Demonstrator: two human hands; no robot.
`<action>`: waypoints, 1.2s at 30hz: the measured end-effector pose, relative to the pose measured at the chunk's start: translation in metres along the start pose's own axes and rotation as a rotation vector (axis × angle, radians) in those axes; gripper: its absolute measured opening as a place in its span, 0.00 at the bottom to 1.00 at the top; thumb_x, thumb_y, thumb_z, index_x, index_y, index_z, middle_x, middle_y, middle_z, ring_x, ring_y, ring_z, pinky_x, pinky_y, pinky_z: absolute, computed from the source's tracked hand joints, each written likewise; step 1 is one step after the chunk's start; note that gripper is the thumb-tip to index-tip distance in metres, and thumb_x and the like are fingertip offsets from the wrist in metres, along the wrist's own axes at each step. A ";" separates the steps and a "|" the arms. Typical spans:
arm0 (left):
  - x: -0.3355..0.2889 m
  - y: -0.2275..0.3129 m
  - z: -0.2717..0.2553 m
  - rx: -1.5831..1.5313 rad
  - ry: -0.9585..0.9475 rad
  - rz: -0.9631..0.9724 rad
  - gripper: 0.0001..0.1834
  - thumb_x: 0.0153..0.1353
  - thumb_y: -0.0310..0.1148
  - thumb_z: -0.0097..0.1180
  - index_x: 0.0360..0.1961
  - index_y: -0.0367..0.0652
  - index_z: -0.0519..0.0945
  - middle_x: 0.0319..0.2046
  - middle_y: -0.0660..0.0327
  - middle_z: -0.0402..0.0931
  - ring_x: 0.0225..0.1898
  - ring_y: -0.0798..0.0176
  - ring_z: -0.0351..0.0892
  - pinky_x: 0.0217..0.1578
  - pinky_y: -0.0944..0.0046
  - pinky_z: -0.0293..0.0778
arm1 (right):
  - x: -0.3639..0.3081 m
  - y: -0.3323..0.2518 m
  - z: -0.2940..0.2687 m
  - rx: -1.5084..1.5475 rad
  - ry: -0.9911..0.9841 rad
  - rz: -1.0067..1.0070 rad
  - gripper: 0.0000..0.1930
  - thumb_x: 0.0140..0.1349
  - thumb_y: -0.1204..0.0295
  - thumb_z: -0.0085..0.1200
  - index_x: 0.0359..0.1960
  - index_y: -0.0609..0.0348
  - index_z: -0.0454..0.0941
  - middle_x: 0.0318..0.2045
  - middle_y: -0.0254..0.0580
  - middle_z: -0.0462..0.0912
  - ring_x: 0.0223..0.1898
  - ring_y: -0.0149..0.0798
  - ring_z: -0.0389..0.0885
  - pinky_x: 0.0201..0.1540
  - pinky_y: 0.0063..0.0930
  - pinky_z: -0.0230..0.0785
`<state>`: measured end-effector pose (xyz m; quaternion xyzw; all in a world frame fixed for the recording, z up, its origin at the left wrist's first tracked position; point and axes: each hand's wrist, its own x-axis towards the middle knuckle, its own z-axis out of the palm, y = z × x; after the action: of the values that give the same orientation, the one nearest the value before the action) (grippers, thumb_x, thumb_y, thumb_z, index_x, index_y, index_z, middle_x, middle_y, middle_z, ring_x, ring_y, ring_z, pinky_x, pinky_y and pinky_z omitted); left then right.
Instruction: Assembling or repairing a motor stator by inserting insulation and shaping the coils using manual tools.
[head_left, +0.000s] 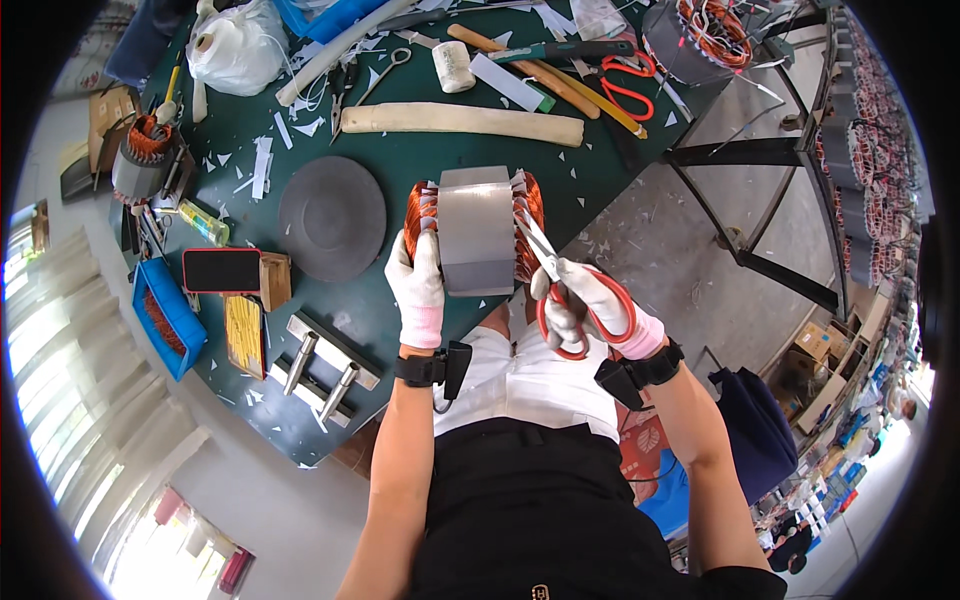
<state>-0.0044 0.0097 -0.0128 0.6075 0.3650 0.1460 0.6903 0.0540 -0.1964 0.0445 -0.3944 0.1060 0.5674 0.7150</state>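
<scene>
A: Where is the work being held?

B: In the middle of the frame, a metal stator is being touched at its left end by the left hand; how tightly those fingers are closing cannot be told. By the right hand, red-handled scissors are being gripped at the loops, their blades seeming slightly parted beside the right-end copper winding.

A: What risk is being run?

B: Wire could be getting nicked if the tips are being steered too deep. The stator could also be tipped off the green table's slanting edge if too little support is being given.

A: Which materials are being seen?

B: A smooth grey, faceted block is being presented by the core, with light being reflected from its top. Glossy orange strands are being bunched at both ends, pale slips being wedged among them. Knitted white gloves are being worn. Left of centre, a matte dark disc is being seen; above centre, a smooth pale wooden strip.
</scene>
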 end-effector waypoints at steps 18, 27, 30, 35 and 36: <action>0.009 0.032 0.006 0.259 -0.043 -0.298 0.18 0.62 0.41 0.49 0.29 0.34 0.74 0.16 0.67 0.67 0.18 0.76 0.62 0.20 0.71 0.61 | -0.013 -0.001 0.004 -0.084 0.060 0.099 0.21 0.67 0.52 0.37 0.35 0.61 0.70 0.13 0.30 0.66 0.11 0.26 0.64 0.15 0.20 0.60; -0.013 0.020 0.001 0.296 0.044 -0.120 0.16 0.63 0.37 0.48 0.29 0.31 0.73 0.18 0.68 0.65 0.23 0.77 0.57 0.23 0.72 0.58 | -0.013 -0.003 0.010 0.082 0.106 0.231 0.22 0.67 0.52 0.36 0.32 0.60 0.71 0.10 0.29 0.63 0.08 0.27 0.60 0.18 0.26 0.65; -0.017 0.019 -0.003 0.296 0.036 -0.120 0.15 0.63 0.36 0.48 0.29 0.32 0.73 0.19 0.69 0.64 0.23 0.77 0.56 0.23 0.73 0.57 | -0.021 -0.007 0.006 -0.162 0.075 0.188 0.21 0.67 0.52 0.37 0.32 0.59 0.71 0.10 0.29 0.62 0.08 0.27 0.60 0.17 0.25 0.65; -0.026 0.020 -0.005 0.246 0.016 -0.090 0.13 0.63 0.34 0.48 0.29 0.33 0.73 0.19 0.71 0.63 0.23 0.78 0.55 0.23 0.74 0.56 | -0.017 -0.003 0.009 0.093 0.062 0.190 0.23 0.67 0.49 0.35 0.35 0.59 0.71 0.11 0.30 0.63 0.10 0.28 0.62 0.18 0.25 0.64; -0.027 0.019 -0.006 0.245 0.018 -0.091 0.13 0.63 0.34 0.48 0.29 0.33 0.73 0.19 0.71 0.63 0.23 0.78 0.55 0.23 0.74 0.56 | -0.015 -0.004 0.008 0.090 0.041 0.221 0.23 0.67 0.49 0.35 0.35 0.59 0.71 0.11 0.29 0.62 0.10 0.27 0.60 0.17 0.25 0.63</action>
<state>-0.0226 0.0002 0.0137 0.6687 0.4137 0.0742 0.6133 0.0498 -0.2020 0.0611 -0.3592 0.1887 0.6294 0.6628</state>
